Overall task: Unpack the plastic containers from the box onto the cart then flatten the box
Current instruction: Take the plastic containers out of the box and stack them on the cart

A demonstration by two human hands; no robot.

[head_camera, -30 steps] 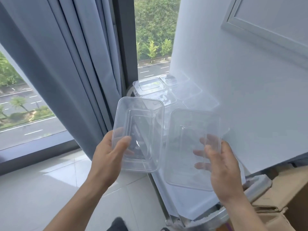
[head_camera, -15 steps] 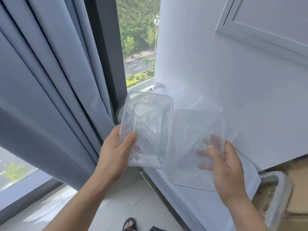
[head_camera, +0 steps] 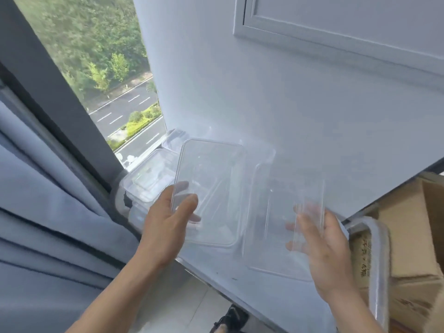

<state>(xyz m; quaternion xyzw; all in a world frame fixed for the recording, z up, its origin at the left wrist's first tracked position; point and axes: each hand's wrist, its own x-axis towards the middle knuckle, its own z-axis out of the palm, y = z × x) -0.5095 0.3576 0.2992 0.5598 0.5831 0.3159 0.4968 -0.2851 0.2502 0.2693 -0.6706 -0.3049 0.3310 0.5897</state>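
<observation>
A clear plastic container [head_camera: 211,188] is pinched at its near short rim by the left hand [head_camera: 168,227], thumb on the front wall and fingers seen through the plastic behind it. A second clear container [head_camera: 281,212] is gripped at its lower right corner by the right hand [head_camera: 322,246], thumb over the rim and fingers curled behind. Both are held tilted at frame centre, side by side, above the white cart surface [head_camera: 228,267].

Compared with half a second ago, both grips are unchanged. The view has swung. Lidded containers already set down [head_camera: 149,181] are now exposed at centre left, just beside the left-hand container. More of the cardboard box [head_camera: 408,236] is shown at lower right. The curtain [head_camera: 48,212] has dropped to lower left, and more of the window [head_camera: 108,80] is seen at upper left.
</observation>
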